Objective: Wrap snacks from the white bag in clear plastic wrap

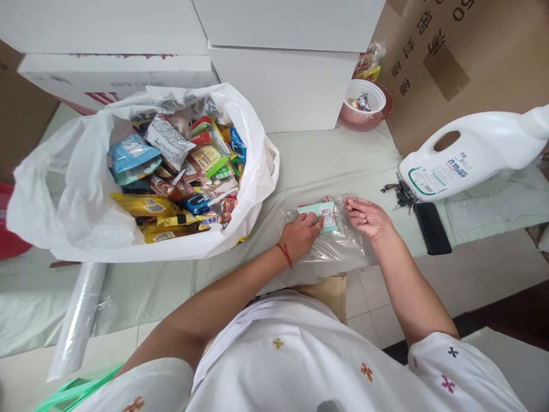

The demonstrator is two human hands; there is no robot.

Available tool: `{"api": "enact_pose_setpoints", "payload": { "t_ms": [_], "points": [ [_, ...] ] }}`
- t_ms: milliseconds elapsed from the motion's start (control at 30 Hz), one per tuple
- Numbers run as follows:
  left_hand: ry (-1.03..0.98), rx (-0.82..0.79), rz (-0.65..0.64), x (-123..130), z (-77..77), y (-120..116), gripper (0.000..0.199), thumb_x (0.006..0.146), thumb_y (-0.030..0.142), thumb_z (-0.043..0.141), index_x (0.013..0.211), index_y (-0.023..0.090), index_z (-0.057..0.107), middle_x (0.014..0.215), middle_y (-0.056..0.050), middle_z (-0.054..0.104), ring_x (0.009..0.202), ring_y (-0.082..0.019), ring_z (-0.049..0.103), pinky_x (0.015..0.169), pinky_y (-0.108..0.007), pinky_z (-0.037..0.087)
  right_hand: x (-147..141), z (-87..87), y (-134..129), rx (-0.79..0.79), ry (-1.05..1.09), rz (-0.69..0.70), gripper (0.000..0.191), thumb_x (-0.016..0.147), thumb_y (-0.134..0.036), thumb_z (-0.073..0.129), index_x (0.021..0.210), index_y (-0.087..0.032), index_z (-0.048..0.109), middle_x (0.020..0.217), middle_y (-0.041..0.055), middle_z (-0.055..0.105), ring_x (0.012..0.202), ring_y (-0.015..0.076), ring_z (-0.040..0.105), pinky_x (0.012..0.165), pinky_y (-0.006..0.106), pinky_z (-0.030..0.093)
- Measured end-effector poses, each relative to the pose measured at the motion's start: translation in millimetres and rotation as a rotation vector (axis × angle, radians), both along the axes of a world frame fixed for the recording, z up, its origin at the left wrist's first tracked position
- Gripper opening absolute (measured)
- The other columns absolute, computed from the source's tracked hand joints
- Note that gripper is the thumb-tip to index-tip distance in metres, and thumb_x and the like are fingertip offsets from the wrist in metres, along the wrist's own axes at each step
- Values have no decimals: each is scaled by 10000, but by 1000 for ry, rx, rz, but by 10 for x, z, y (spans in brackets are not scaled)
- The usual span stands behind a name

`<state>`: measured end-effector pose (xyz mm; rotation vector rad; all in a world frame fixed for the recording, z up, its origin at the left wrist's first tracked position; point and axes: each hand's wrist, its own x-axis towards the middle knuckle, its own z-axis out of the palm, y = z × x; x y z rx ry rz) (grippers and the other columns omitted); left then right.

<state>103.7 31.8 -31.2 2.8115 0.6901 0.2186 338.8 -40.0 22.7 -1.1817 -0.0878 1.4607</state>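
A clear plastic bag (338,246) lies on the cloth-covered table in front of me, with a mint-green snack packet (328,216) in it or under its film. My left hand (300,233), with a red string at the wrist, rests on the packet's left part, its fingers bent over it. At the bag's upper right edge, my right hand (366,217) pinches the clear film between thumb and fingers. To the left stands a large white plastic bag (86,189) full of snack packets (169,140).
Behind are white boxes (283,86) and a bowl (369,117) with small packets. On the right lie a white detergent bottle (467,154), keys (403,194) and a black phone (432,229). A plastic film roll (79,320) juts over the front edge at left.
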Motion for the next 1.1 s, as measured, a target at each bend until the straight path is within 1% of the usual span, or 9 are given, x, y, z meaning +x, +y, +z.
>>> {"api": "enact_pose_setpoints", "payload": {
  "t_ms": [133,233,333,467,633,733,833,967,1100],
  "points": [
    [5,-16,7,-3,-26,9,394,1068,254,412,1425,268,578,1116,-122,652,1063,-263,620,622,-335,478,-12,-88,-137,-15,-40,-144,215,761,-96,830,849,-176,651,674,-48,606,402,-6,355,300,60,274],
    [-1,-22,-2,-6,-22,12,395,1070,250,412,1433,267,567,1118,-123,651,1066,-262,621,620,-331,467,-49,-117,-128,-82,21,-206,123,830,-112,757,882,-166,659,709,-23,650,393,-2,344,284,69,264],
    [5,-6,-6,-3,-5,8,387,1078,263,407,1430,259,570,1103,-121,654,1049,-260,624,602,-327,450,-68,-92,-9,-104,89,-178,84,904,-207,712,935,-142,668,753,14,686,374,0,310,267,90,251],
    [-4,19,-6,3,-10,-5,381,1078,253,410,1423,251,572,1090,-119,656,1045,-258,621,597,-329,445,-74,-23,185,-69,142,-131,220,945,-359,709,912,-150,649,623,-45,574,348,3,271,253,100,215],
    [-35,39,-20,-5,-42,-5,381,1082,249,410,1430,238,564,1079,-112,660,1033,-252,621,575,-317,421,-118,41,272,-82,91,-166,189,921,-183,729,810,-174,576,558,-95,454,357,0,273,266,80,204],
    [-36,46,-21,-5,-45,6,373,1084,261,416,1422,230,569,1081,-110,658,1024,-248,619,560,-311,412,-114,62,215,-107,13,-168,205,899,-160,753,791,-166,579,564,-87,467,368,-4,281,268,78,204],
    [-25,41,-22,4,-45,14,366,1080,246,426,1415,233,572,1071,-107,655,1017,-243,615,555,-306,417,-55,79,115,-170,-75,-121,223,853,-181,818,788,-156,606,559,-77,480,372,-6,311,276,78,215],
    [-25,41,-16,17,-49,8,357,1073,239,448,1408,237,572,1057,-108,649,1015,-243,614,559,-295,417,34,103,32,-229,-106,-44,269,912,-368,781,839,-132,678,591,-32,567,357,-12,290,273,97,206],
    [-19,48,-21,22,-39,-1,361,1068,222,443,1407,231,569,1056,-112,645,1029,-251,605,574,-302,433,44,111,84,-247,-60,13,512,963,-601,631,843,-110,711,600,17,611,342,-5,245,255,125,164]
  ]
}}
